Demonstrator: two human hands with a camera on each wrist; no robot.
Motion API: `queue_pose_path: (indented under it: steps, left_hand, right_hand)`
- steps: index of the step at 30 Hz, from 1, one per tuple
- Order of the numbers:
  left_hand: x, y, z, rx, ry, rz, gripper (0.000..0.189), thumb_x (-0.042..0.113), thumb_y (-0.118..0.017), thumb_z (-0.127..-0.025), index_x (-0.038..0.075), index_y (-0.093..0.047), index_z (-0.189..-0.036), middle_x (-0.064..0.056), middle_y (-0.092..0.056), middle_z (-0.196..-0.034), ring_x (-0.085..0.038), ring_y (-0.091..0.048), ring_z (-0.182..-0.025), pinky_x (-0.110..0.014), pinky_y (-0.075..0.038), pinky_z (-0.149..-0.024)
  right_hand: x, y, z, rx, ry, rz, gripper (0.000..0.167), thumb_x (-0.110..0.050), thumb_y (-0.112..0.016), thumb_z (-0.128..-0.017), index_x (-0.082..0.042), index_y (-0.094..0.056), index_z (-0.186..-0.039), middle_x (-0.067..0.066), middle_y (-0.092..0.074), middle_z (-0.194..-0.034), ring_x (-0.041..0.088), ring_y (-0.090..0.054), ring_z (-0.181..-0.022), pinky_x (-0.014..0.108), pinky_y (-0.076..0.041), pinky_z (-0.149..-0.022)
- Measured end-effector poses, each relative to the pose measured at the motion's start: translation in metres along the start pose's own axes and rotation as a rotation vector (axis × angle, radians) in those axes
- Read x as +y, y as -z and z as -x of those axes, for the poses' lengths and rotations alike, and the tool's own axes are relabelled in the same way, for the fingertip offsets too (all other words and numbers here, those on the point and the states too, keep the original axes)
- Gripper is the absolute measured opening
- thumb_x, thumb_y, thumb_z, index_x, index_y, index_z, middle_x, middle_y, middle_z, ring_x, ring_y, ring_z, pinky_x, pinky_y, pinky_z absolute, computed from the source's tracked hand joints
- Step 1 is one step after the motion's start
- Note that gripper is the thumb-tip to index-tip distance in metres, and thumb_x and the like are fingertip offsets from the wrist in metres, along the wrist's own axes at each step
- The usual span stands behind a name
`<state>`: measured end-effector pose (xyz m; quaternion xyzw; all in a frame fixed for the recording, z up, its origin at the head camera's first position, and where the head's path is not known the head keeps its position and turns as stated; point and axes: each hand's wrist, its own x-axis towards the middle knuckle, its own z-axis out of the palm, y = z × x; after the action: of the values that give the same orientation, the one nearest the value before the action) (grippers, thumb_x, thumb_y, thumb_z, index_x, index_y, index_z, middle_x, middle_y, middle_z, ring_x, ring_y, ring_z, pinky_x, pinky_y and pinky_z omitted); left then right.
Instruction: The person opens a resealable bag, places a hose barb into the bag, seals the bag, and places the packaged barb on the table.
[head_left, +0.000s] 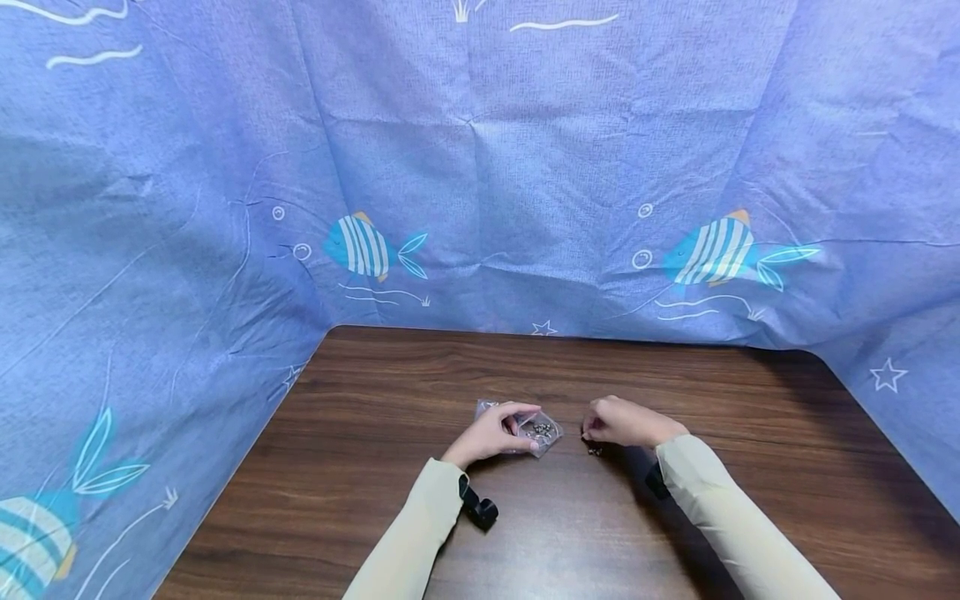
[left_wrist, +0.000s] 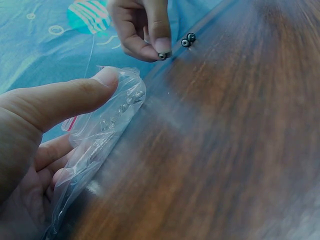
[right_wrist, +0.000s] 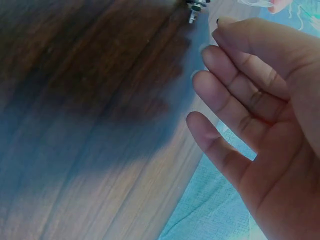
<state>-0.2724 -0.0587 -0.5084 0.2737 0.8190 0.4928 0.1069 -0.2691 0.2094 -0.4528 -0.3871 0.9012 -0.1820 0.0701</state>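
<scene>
A clear zip bag [left_wrist: 92, 142] with a red seal line and several small shiny metal parts [head_left: 543, 430] inside lies at the table's middle. My left hand [head_left: 491, 435] holds this bag, its thumb over the top and the other fingers behind the plastic. To the right, my right hand [head_left: 628, 422] pinches a tiny round metal piece [left_wrist: 163, 56] between thumb and index finger, just above the table. Its other fingers are loosely bent in the right wrist view. Beside that hand, a few more small metal pieces [left_wrist: 188, 40] rest on the wood; their exact kind is too small to tell.
The dark brown wooden table [head_left: 360, 467] spreads around both hands. A blue cloth [head_left: 540, 167] printed with fish hangs behind it and along its sides. Black straps with small cameras [head_left: 480, 510] sit at the wrists.
</scene>
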Motion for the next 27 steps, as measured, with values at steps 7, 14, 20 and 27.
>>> queue_pose_path:
  steps: [7, 14, 20, 27]
  left_hand:
    - [0.002, -0.001, 0.000, 0.018, 0.005, 0.000, 0.057, 0.012, -0.080, -0.078, 0.012, -0.060, -0.131, -0.016, -0.064, -0.089, -0.007, -0.049, -0.070, -0.018, -0.039, -0.061]
    - [0.031, 0.008, 0.010, -0.022, -0.003, 0.011, 0.056, 0.007, -0.077, -0.080, 0.002, -0.057, -0.132, -0.027, -0.062, -0.091, -0.013, -0.050, -0.072, -0.016, -0.039, -0.061]
    - [0.041, 0.011, 0.014, -0.023, -0.014, 0.009, 0.055, 0.006, -0.077, -0.080, -0.001, -0.057, -0.130, -0.028, -0.062, -0.090, -0.013, -0.050, -0.071, -0.016, -0.039, -0.060]
    - [0.011, 0.000, 0.004, 0.010, 0.009, 0.012, 0.057, 0.009, -0.079, -0.078, 0.007, -0.059, -0.131, -0.019, -0.063, -0.086, -0.008, -0.048, -0.069, -0.018, -0.039, -0.059]
  right_hand:
    - [-0.002, 0.006, -0.006, 0.022, -0.018, -0.001, 0.008, -0.007, -0.068, -0.087, -0.010, -0.069, -0.079, -0.006, -0.064, -0.075, 0.000, -0.055, -0.069, 0.020, -0.050, -0.064]
    - [-0.006, 0.010, -0.013, 0.047, 0.007, 0.012, 0.005, -0.009, -0.068, -0.086, -0.008, -0.069, -0.081, -0.004, -0.066, -0.077, 0.002, -0.057, -0.070, 0.021, -0.051, -0.065]
    - [-0.010, 0.010, -0.018, 0.060, 0.021, 0.029, 0.006, -0.010, -0.068, -0.087, -0.007, -0.069, -0.082, -0.003, -0.066, -0.079, 0.003, -0.058, -0.070, 0.020, -0.051, -0.066]
    - [-0.016, 0.012, -0.023, 0.067, 0.031, 0.026, 0.005, -0.009, -0.068, -0.087, -0.007, -0.069, -0.082, -0.003, -0.065, -0.078, 0.004, -0.058, -0.070, 0.020, -0.051, -0.066]
